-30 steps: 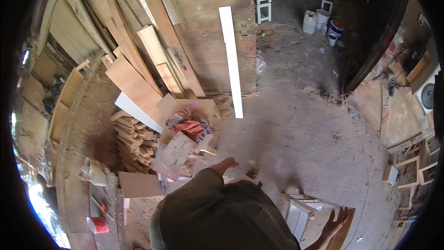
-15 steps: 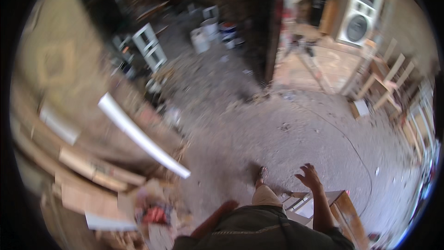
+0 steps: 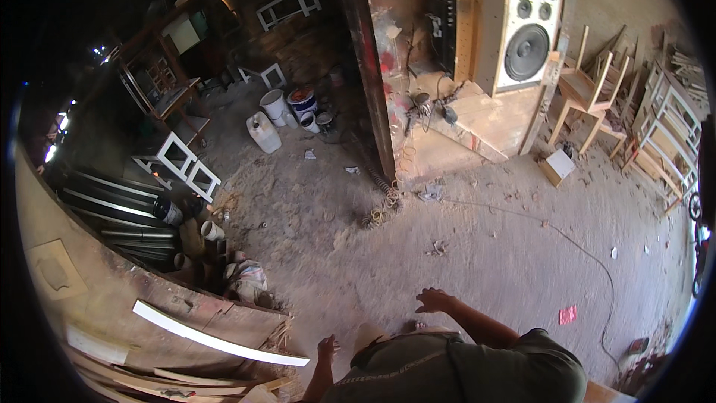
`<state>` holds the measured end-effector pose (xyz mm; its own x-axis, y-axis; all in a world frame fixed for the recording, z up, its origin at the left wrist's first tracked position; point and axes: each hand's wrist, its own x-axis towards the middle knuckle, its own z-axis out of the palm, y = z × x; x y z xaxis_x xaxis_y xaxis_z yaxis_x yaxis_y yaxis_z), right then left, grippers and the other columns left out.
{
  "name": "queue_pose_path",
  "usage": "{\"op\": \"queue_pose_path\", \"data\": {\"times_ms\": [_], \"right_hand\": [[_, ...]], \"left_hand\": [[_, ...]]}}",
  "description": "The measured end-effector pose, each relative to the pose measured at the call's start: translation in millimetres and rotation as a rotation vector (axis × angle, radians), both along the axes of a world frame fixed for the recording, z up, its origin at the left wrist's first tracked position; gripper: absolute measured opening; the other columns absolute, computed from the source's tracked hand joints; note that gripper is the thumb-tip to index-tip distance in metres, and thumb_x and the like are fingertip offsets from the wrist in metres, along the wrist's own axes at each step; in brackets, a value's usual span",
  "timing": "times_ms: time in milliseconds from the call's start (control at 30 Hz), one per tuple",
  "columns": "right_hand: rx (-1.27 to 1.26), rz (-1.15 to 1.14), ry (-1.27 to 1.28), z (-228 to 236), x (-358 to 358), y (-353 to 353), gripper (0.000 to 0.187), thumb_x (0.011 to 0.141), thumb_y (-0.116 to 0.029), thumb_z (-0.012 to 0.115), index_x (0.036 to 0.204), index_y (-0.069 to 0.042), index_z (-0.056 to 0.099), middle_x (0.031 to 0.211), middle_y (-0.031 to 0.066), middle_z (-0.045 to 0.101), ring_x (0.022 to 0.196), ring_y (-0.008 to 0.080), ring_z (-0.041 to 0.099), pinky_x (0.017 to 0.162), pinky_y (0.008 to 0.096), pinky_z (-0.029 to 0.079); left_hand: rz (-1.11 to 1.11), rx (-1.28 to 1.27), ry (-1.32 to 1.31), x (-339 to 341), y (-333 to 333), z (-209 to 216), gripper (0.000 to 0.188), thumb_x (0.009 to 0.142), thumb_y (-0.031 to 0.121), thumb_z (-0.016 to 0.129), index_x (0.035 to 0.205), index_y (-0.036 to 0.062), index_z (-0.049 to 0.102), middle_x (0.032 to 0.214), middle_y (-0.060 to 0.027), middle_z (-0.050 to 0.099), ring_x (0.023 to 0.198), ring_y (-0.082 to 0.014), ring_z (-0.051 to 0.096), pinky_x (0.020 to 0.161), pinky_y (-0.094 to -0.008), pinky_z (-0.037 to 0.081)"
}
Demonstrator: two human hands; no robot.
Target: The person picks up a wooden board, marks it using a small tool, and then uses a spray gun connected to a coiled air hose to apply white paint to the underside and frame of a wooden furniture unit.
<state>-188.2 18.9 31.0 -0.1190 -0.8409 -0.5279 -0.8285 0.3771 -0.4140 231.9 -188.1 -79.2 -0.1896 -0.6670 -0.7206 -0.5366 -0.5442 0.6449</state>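
Observation:
My right hand reaches forward over the dusty floor, its fingers apart and nothing in them. Lower and to the left, my left hand hangs with loosely bent fingers and holds nothing that I can see. A long white strip lies slanting on the left, and its near end is the thing closest to my left hand. Neither hand touches any object.
A thin cable crosses the floor on the right, near a red scrap. Ahead stand a dark wooden post, a loudspeaker, a white jug and a bucket. Wooden chair frames stand at the right.
My view has turned left and moved forward, so the doorway and loudspeaker look nearer. My right hand has swung inward, and the left hand has come into clearer sight.

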Motion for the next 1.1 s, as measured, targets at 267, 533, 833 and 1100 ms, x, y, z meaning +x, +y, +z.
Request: {"op": "queue_pose_path", "data": {"times_ms": [267,533,833,1100], "right_hand": [[-0.061,-0.229,-0.055,-45.6,-108.6,-100.8,0.073,0.087,-0.058,0.069,0.139,-0.008,0.055,0.131,0.0252,0.058,0.125,0.0449,0.054,0.105,0.0542,0.045],[-0.219,-0.748,-0.015,-84.4,-199.8,-161.1,0.074,0.085,-0.053,0.075,0.137,-0.004,0.056,0.131,0.0265,0.061,0.124,0.0417,0.058,0.101,0.0504,0.048],[-0.788,-1.221,-0.087,-24.9,-360.0,-351.4,0.073,0.088,-0.024,0.078,0.149,-0.007,0.042,0.111,0.0226,0.07,0.1,0.0313,0.071,0.084,0.0411,0.056],[-0.896,-1.545,-0.402,-87.0,-578.1,-493.9,0.068,0.09,-0.009,0.073,0.15,-0.008,0.041,0.135,0.0206,0.057,0.116,0.0265,0.058,0.096,0.0365,0.049]], "left_hand": [[-0.913,-0.762,-0.124,-116.4,-63.4,-50.1,0.025,0.095,0.031,0.062,0.102,0.0073,0.065,0.081,-0.0094,0.07,0.071,-0.0206,0.068,0.061,-0.0402,0.052],[-0.357,0.243,-0.109,-200.7,-279.7,-37.1,0.047,0.091,0.049,0.066,0.114,0.008,0.061,0.092,-0.0116,0.07,0.079,-0.0269,0.07,0.064,-0.0471,0.05],[-0.128,-0.021,0.022,-317.0,-494.2,14.2,0.054,0.095,0.052,0.064,0.122,0.0051,0.061,0.109,-0.0132,0.071,0.092,-0.0287,0.071,0.081,-0.0476,0.05],[-0.049,-0.019,-0.025,-353.2,-485.7,19.1,0.051,0.094,0.053,0.066,0.112,0.0061,0.065,0.103,-0.0127,0.072,0.091,-0.0248,0.073,0.075,-0.0453,0.052]]}}
